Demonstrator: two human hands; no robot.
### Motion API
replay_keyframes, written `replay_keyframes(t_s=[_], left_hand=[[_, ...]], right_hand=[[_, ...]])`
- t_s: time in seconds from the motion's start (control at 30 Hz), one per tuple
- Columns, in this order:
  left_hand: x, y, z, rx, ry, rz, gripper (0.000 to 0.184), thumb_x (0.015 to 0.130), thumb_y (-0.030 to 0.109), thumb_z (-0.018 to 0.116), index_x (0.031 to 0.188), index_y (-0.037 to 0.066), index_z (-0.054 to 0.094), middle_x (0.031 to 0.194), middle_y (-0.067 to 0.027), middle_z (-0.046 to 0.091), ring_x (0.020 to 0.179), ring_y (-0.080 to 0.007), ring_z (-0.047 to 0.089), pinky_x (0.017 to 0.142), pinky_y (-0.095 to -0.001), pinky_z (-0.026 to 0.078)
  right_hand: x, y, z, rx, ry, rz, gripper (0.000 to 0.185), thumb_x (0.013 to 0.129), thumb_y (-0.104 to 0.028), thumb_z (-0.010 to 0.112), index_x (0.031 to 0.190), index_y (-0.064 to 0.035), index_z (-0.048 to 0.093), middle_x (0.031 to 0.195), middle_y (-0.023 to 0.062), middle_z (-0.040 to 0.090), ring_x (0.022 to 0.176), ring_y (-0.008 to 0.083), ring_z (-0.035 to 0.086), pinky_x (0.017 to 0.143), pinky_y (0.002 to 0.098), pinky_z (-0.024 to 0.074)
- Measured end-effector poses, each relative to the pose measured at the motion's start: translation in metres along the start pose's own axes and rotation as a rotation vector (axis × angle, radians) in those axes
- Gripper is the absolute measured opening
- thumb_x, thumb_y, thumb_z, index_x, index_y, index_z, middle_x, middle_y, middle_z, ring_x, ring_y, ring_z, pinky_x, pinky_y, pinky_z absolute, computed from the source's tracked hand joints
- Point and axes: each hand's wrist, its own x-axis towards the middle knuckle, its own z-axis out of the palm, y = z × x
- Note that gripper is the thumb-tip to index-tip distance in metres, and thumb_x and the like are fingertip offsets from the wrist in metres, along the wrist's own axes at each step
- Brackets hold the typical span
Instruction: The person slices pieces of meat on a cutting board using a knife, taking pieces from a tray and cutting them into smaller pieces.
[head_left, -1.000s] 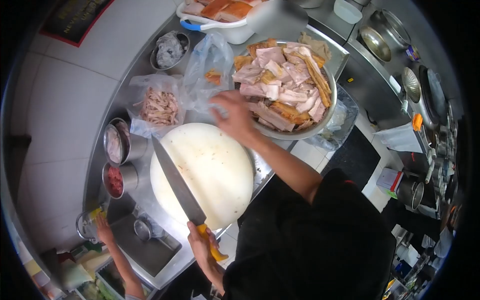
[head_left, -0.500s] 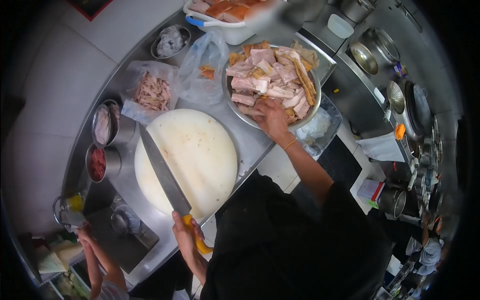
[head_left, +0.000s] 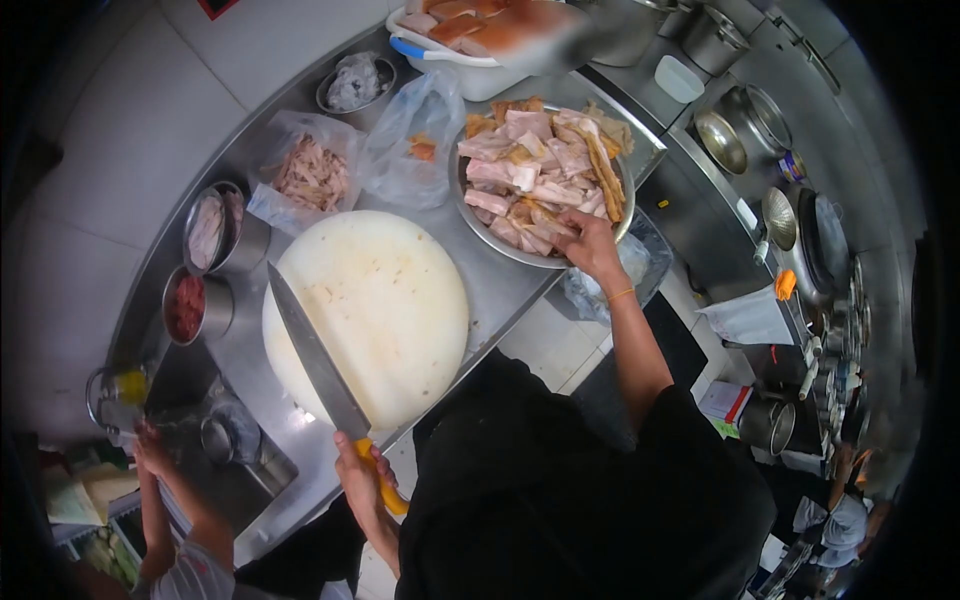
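Observation:
My left hand (head_left: 362, 492) is wrapped around the yellow handle of a long, broad-bladed kitchen knife (head_left: 316, 348). Its blade lies across the left side of a round, thick white chopping board (head_left: 400, 300). At the near right side of a metal bowl (head_left: 512, 252), my right hand (head_left: 590, 243) has its fingers curled on the meat, partly hidden among the chunks. Pale pieces of cooked pork (head_left: 540, 170) with browned skin fill the bowl above its rim.
Behind the board stand a plastic bag of shredded meat (head_left: 312, 172), another clear bag (head_left: 412, 140) and a white tub of roast pork (head_left: 465, 65). Metal pots, one holding red pieces (head_left: 186, 308), line the left. Another person's hands (head_left: 150, 450) are at the sink.
My right hand has shifted right and back toward the bowl's near rim, off the middle chunks. The knife stays on the board in my left hand. The view has shifted slightly.

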Motion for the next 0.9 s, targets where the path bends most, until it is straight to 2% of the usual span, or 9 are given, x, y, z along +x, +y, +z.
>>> replay_keyframes(t_s=[0.13, 0.23, 0.33, 0.43, 0.53, 0.63, 0.73, 0.87, 0.9], left_hand=[[0.002, -0.002, -0.001, 0.014, -0.011, 0.006, 0.070, 0.105, 0.067, 0.034, 0.081, 0.004, 0.053, 0.054, -0.0034, 0.046, 0.039, -0.0151, 0.044, 0.040, -0.0284, 0.039], [0.001, -0.004, -0.001, 0.071, -0.018, 0.028, 0.070, 0.104, 0.068, 0.034, 0.082, 0.004, 0.054, 0.054, -0.0037, 0.046, 0.039, -0.0152, 0.045, 0.040, -0.0277, 0.039], [-0.002, -0.004, 0.002, 0.100, -0.019, 0.030, 0.071, 0.104, 0.068, 0.034, 0.082, 0.003, 0.054, 0.054, -0.0041, 0.047, 0.039, -0.0154, 0.046, 0.039, -0.0276, 0.039], [-0.001, -0.009, 0.003, 0.078, -0.035, 0.022, 0.071, 0.104, 0.068, 0.035, 0.081, 0.003, 0.054, 0.054, -0.0044, 0.048, 0.039, -0.0157, 0.046, 0.039, -0.0281, 0.039], [-0.006, -0.006, 0.008, 0.086, -0.012, -0.006, 0.072, 0.105, 0.067, 0.034, 0.081, 0.003, 0.054, 0.054, -0.0046, 0.047, 0.039, -0.0159, 0.046, 0.038, -0.0285, 0.038], [0.000, -0.013, 0.005, 0.082, -0.042, -0.017, 0.073, 0.105, 0.067, 0.034, 0.079, 0.002, 0.054, 0.052, -0.0050, 0.047, 0.039, -0.0166, 0.046, 0.038, -0.0300, 0.038], [-0.007, -0.006, 0.013, 0.091, -0.048, -0.018, 0.072, 0.105, 0.066, 0.034, 0.079, 0.001, 0.054, 0.053, -0.0059, 0.047, 0.039, -0.0171, 0.045, 0.038, -0.0310, 0.038], [-0.017, -0.001, 0.020, 0.095, 0.014, -0.035, 0.072, 0.105, 0.067, 0.035, 0.082, 0.001, 0.054, 0.056, -0.0050, 0.047, 0.041, -0.0167, 0.046, 0.038, -0.0307, 0.038], [-0.018, -0.001, 0.020, 0.091, 0.016, -0.044, 0.072, 0.105, 0.067, 0.035, 0.082, 0.001, 0.054, 0.056, -0.0048, 0.047, 0.041, -0.0166, 0.046, 0.038, -0.0306, 0.038]], right_hand=[[0.003, -0.004, 0.003, 0.003, 0.082, -0.171, 0.034, 0.078, -0.009, 0.078, 0.110, 0.0000, 0.072, 0.107, 0.0227, 0.072, 0.104, 0.0374, 0.067, 0.097, 0.0415, 0.0508], [0.012, -0.005, 0.005, 0.018, 0.166, -0.175, 0.033, 0.078, -0.005, 0.075, 0.111, -0.0006, 0.072, 0.111, 0.0220, 0.070, 0.108, 0.0385, 0.064, 0.101, 0.0417, 0.0486], [0.032, 0.008, 0.006, -0.060, 0.299, -0.274, 0.032, 0.080, -0.002, 0.070, 0.111, -0.0010, 0.073, 0.109, 0.0232, 0.071, 0.105, 0.0410, 0.065, 0.099, 0.0435, 0.0498], [0.066, 0.009, 0.002, 0.016, 0.315, -0.231, 0.031, 0.081, 0.000, 0.065, 0.111, -0.0001, 0.072, 0.108, 0.0241, 0.072, 0.106, 0.0433, 0.065, 0.096, 0.0463, 0.0511], [0.108, -0.011, -0.007, 0.025, 0.357, -0.223, 0.030, 0.081, -0.006, 0.066, 0.109, -0.0009, 0.074, 0.107, 0.0254, 0.072, 0.107, 0.0447, 0.066, 0.093, 0.0479, 0.0527], [0.160, -0.018, -0.002, -0.185, 0.066, 0.051, 0.032, 0.080, -0.016, 0.070, 0.109, -0.0018, 0.075, 0.107, 0.0252, 0.072, 0.107, 0.0430, 0.068, 0.094, 0.0468, 0.0538], [0.178, -0.025, 0.016, -0.582, -0.002, -0.062, 0.036, 0.079, -0.023, 0.072, 0.108, -0.0032, 0.075, 0.108, 0.0247, 0.073, 0.108, 0.0400, 0.069, 0.097, 0.0456, 0.0540], [0.194, -0.011, 0.026, -0.390, -0.011, -0.017, 0.033, 0.078, -0.018, 0.069, 0.109, -0.0066, 0.072, 0.111, 0.0233, 0.071, 0.110, 0.0392, 0.067, 0.095, 0.0478, 0.0534], [0.196, -0.014, 0.023, -0.305, -0.024, 0.016, 0.039, 0.077, -0.026, 0.078, 0.108, -0.0040, 0.073, 0.118, 0.0198, 0.071, 0.109, 0.0359, 0.068, 0.095, 0.0421, 0.0545]])
